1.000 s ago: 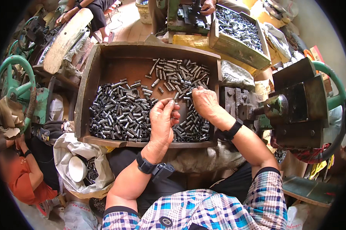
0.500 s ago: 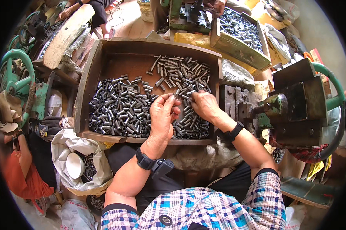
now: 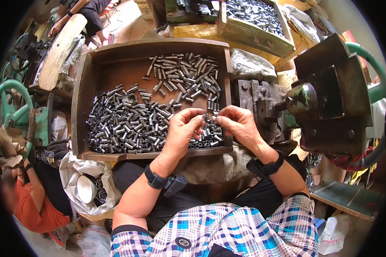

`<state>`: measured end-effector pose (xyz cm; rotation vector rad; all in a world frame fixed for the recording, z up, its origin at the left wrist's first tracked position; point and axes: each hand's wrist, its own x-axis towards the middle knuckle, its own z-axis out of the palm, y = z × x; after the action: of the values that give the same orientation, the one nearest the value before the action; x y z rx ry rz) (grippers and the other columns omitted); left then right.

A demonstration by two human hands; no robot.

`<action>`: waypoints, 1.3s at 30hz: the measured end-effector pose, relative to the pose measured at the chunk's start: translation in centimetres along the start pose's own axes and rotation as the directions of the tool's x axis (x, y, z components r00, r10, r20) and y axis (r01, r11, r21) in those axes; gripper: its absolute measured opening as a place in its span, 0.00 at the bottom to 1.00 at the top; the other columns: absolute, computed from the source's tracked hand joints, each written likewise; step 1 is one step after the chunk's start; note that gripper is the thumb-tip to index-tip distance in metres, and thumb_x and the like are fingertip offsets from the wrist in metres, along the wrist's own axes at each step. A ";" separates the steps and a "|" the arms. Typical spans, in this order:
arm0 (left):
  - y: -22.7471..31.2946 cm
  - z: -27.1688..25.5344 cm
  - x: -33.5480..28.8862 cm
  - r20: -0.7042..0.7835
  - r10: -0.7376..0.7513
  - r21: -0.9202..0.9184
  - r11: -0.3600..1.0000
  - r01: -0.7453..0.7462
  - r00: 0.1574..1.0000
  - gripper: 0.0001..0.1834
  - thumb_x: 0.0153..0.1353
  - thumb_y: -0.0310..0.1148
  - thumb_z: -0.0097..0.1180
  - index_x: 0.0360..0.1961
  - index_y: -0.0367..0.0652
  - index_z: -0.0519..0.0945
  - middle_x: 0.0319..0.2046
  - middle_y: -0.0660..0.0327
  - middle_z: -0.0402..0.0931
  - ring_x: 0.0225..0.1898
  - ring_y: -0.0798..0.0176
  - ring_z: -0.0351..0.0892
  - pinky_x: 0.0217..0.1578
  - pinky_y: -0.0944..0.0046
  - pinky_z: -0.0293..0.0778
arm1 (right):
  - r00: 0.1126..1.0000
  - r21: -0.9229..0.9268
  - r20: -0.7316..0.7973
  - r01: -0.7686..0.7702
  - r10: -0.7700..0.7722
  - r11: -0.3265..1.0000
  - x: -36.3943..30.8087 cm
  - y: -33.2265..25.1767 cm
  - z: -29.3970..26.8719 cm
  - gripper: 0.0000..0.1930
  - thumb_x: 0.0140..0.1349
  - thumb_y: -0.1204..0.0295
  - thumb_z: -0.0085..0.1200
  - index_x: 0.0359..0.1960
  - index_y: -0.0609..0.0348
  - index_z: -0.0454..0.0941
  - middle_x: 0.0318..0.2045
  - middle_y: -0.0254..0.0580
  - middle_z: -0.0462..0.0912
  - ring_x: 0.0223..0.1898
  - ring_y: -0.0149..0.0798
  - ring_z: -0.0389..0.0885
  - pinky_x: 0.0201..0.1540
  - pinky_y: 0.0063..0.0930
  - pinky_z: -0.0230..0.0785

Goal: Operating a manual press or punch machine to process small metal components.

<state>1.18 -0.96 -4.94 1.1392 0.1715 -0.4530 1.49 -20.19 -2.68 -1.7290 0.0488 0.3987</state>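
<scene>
Both hands meet over the near right corner of the tray [image 3: 79, 103]. The left hand [image 3: 182, 130] and right hand [image 3: 238, 124] pinch a short tube [image 3: 210, 116] between their fingertips, just above the tubes [image 3: 133, 124] heaped along the near wall. A looser scatter lies toward the far right; bare floor shows at the far left of the tray. The right wall sits just under the right hand, and the press [image 3: 317, 98] stands close beyond it. A sack [image 3: 83, 180] lies below the near left corner.
</scene>
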 end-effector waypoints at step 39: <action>-0.8 1.0 0.4 0.107 -0.017 0.138 0.990 0.002 0.994 0.10 0.59 0.27 0.56 0.41 0.35 0.77 0.27 0.62 0.78 0.24 0.75 0.75 0.24 0.76 0.73 | 0.984 0.632 0.124 -0.180 0.131 0.754 -1.2 2.9 -1.9 0.06 0.55 0.79 0.57 0.34 0.62 0.75 0.30 0.36 0.79 0.33 0.30 0.82 0.31 0.18 0.74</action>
<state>1.05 -2.23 -5.36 1.2464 0.0516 -0.5404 0.09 -22.78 -4.80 -1.0242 0.2528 0.4986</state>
